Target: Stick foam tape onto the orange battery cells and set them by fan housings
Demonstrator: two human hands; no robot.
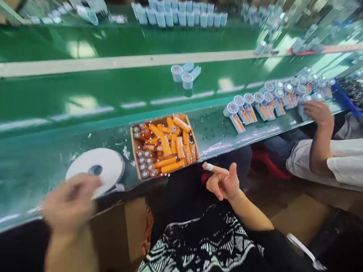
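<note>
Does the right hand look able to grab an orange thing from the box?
Probably yes: the right hand is close beside the open box, and nothing seems to cover the orange pieces.

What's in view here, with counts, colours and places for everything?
Bench: one, green, across the view
Cups: over ten, pale blue, far side
Blurred items: uncounted, pale, top right
Round-headed units: two, pale blue, middle
Filled units: over ten, pale blue with orange, near edge, right
Box: one, brown, near edge, centre
Orange pieces: many, orange, in the box
Round-ended pieces: several, dark and grey, box's left
Roll: one, white, left of the box
Tray: one, blue, far right
Seat: one, red, below bench, right
Co-worker's hand: one, bare, at filled units
Garment: one, black and white, bottom centre
Left hand: one, bare, before the roll, blurred
Right hand: one, white-wrapped fingertip, right of the box
</note>
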